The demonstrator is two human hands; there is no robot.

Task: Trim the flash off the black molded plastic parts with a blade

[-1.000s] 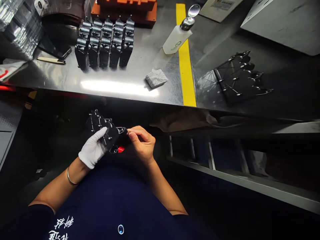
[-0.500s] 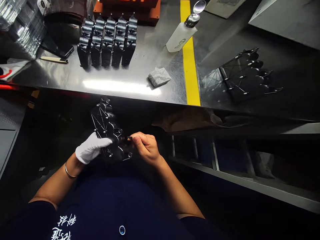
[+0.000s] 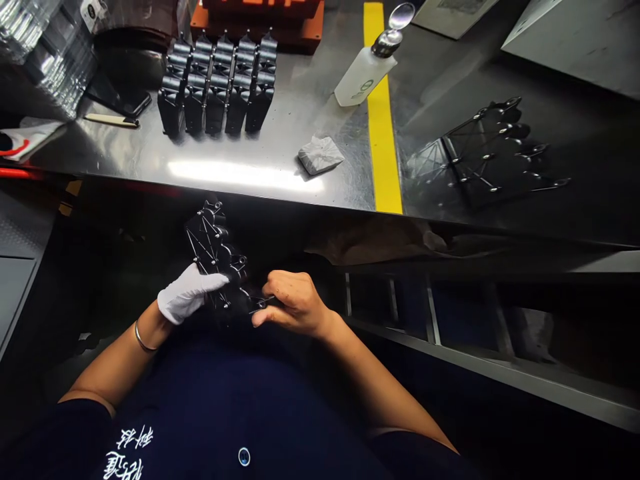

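The gloved left hand (image 3: 187, 298) is clamped on the black ribbed part (image 3: 210, 245), off the worktop's (image 3: 285, 150) near edge. The right hand's (image 3: 296, 303) thumb and fingers straddle its corner farthest from the worktop; whether pinching, I cannot tell. A firm left grip should steady light fingertip work. Similar parts (image 3: 217, 87) stand on the worktop.

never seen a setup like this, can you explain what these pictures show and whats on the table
There is no robot here: these are a person's own two hands, seen by one camera worn on the head, looking forward and down. The left hand, in a white glove, holds a black part. The bare right hand is at that part's lower right corner; whether it pinches it is hard to tell. On the metal bench are a row of five black pieces, a white bottle and a whitish packet.
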